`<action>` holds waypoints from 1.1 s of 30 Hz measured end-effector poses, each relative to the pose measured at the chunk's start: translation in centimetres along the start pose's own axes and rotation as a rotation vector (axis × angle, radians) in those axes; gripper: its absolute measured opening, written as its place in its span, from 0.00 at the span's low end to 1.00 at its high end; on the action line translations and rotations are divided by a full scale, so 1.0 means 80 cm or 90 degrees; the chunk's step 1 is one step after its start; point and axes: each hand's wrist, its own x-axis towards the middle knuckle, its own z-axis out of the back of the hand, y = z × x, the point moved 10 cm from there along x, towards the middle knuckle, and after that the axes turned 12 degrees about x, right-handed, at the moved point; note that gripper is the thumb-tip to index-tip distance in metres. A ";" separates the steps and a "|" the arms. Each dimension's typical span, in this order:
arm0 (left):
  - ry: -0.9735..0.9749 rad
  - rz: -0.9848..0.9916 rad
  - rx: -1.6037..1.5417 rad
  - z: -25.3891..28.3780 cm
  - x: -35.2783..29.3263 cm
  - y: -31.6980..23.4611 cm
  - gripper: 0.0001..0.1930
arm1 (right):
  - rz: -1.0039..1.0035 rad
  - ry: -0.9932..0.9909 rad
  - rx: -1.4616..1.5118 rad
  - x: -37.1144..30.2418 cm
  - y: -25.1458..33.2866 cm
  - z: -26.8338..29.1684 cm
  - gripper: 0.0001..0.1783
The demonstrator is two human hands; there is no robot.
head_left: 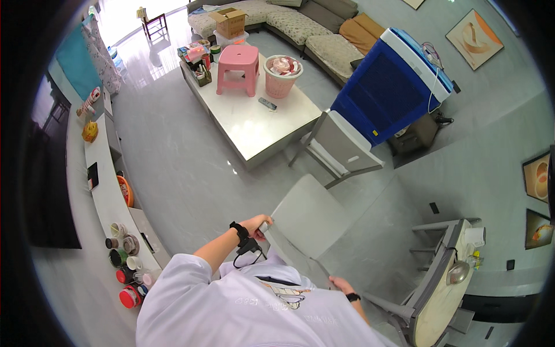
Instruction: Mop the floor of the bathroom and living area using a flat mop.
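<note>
Grey chair [312, 217] stands right before you, seat beyond its backrest. Your left hand [256, 225] is curled around one end of the backrest; your right hand [344, 287] is at the other end, its grip too hidden to tell. Just past the seat, a second chair [348, 144] blocks the way toward a blue air cooler [376, 92]. Ahead, a white surface [248, 130] carries a pink stool [240, 58] and a basket [278, 87].
</note>
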 end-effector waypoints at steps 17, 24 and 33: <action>-0.210 -0.142 -0.192 0.166 -0.076 -0.084 0.29 | 0.059 0.169 0.070 0.064 0.197 -0.169 0.11; -0.158 -0.166 -0.169 0.151 -0.043 -0.041 0.33 | 0.261 0.202 -0.256 0.176 0.144 -0.176 0.14; -0.308 -0.106 -0.239 0.213 0.005 0.085 0.26 | 0.028 0.277 0.114 0.062 0.115 -0.150 0.27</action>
